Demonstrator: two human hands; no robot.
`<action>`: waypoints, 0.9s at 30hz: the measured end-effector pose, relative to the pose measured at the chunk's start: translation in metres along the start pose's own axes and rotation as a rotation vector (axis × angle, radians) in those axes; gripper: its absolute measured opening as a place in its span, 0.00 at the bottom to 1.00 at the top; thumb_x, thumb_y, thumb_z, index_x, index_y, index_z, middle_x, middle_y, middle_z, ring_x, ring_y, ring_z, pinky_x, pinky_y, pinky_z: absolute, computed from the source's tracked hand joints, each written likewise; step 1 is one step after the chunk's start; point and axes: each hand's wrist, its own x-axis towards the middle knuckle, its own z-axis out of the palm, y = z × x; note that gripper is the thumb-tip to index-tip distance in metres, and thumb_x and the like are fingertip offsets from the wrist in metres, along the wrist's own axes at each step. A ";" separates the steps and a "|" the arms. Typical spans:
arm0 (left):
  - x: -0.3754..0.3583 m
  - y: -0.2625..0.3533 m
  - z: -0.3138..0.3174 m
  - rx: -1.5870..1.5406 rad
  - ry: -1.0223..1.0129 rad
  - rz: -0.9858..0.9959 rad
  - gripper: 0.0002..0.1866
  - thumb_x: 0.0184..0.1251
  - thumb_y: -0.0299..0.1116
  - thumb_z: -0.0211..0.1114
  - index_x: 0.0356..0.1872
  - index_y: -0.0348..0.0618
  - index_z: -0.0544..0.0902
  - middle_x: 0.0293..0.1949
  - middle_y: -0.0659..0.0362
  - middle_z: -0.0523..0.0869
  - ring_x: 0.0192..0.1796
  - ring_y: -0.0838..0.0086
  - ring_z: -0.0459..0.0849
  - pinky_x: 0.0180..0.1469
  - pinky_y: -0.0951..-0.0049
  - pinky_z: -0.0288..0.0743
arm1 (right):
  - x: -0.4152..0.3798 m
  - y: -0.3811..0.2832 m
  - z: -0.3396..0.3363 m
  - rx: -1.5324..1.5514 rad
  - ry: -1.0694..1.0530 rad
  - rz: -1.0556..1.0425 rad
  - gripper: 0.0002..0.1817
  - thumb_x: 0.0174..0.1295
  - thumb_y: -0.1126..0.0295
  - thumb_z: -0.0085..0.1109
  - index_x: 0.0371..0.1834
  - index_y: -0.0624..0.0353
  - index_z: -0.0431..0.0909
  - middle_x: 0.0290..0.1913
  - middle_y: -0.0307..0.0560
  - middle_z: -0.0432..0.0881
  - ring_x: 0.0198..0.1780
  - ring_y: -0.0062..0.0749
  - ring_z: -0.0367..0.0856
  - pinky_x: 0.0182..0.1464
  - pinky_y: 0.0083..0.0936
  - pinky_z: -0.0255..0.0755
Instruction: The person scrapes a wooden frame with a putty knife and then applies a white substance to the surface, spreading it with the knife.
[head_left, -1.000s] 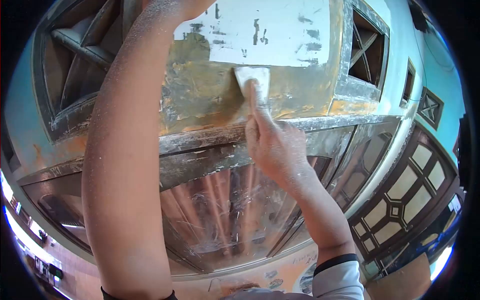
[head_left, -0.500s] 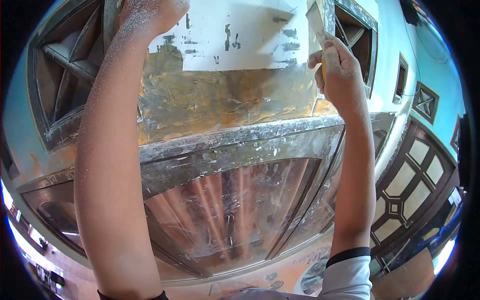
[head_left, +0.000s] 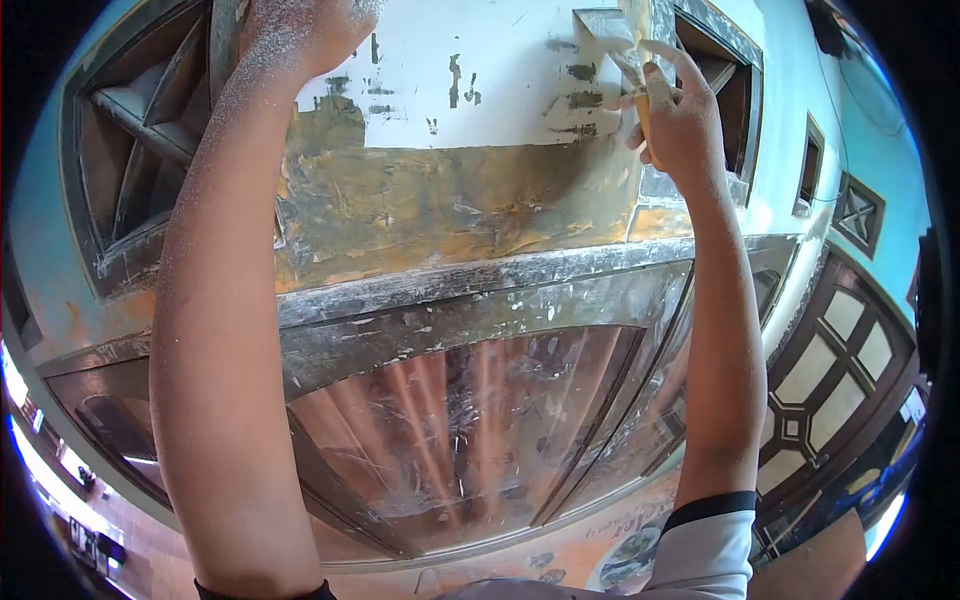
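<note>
A putty knife [head_left: 625, 62] with a flat metal blade and a yellowish handle is in my right hand [head_left: 682, 125]. Its blade tilts up and left at the right edge of the white panel [head_left: 500, 85], and my index finger stretches alongside it. Dark streaks mark the panel near the blade. My left hand [head_left: 322, 42] is raised at the top left over the panel's other side, its wrist speckled with white dust; the fingers are beyond the frame edge. Below the panel runs a brown, roughly coated band of wall [head_left: 430, 200].
A paint-splattered wooden ledge [head_left: 470, 272] crosses under the band, above an arched glass window [head_left: 450, 430]. Vent openings with crossed slats [head_left: 140, 140] flank the panel. At the right stands a dark-framed door [head_left: 835, 360] in the turquoise wall.
The putty knife's blade has swung left from near upright and now lies over the panel's right edge. My right index finger has straightened. My left arm has barely moved.
</note>
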 end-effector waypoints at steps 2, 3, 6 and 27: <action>0.000 0.000 0.001 0.006 0.004 0.009 0.25 0.81 0.38 0.53 0.76 0.53 0.74 0.81 0.61 0.67 0.85 0.64 0.57 0.87 0.56 0.43 | 0.000 0.004 0.000 -0.171 0.021 -0.080 0.19 0.80 0.59 0.53 0.67 0.54 0.79 0.36 0.51 0.92 0.26 0.33 0.90 0.29 0.31 0.84; 0.000 0.001 0.001 0.005 0.002 0.009 0.25 0.81 0.38 0.53 0.76 0.53 0.74 0.81 0.61 0.67 0.85 0.64 0.57 0.87 0.56 0.43 | -0.001 0.004 0.001 -0.172 0.019 -0.079 0.19 0.80 0.59 0.53 0.67 0.54 0.79 0.36 0.51 0.92 0.26 0.33 0.90 0.29 0.31 0.84; 0.000 0.001 -0.001 0.008 0.004 0.009 0.25 0.81 0.38 0.54 0.76 0.53 0.74 0.82 0.61 0.67 0.85 0.64 0.57 0.87 0.56 0.43 | -0.006 0.000 0.006 -0.414 0.093 -0.320 0.19 0.79 0.59 0.54 0.64 0.53 0.84 0.36 0.58 0.91 0.34 0.44 0.92 0.39 0.40 0.84; -0.002 -0.002 0.004 -0.026 0.042 0.019 0.25 0.78 0.37 0.57 0.74 0.51 0.77 0.80 0.59 0.70 0.84 0.60 0.60 0.86 0.55 0.47 | -0.020 -0.018 0.032 -0.482 0.008 -0.258 0.21 0.73 0.66 0.48 0.63 0.57 0.84 0.38 0.69 0.87 0.42 0.66 0.88 0.51 0.56 0.82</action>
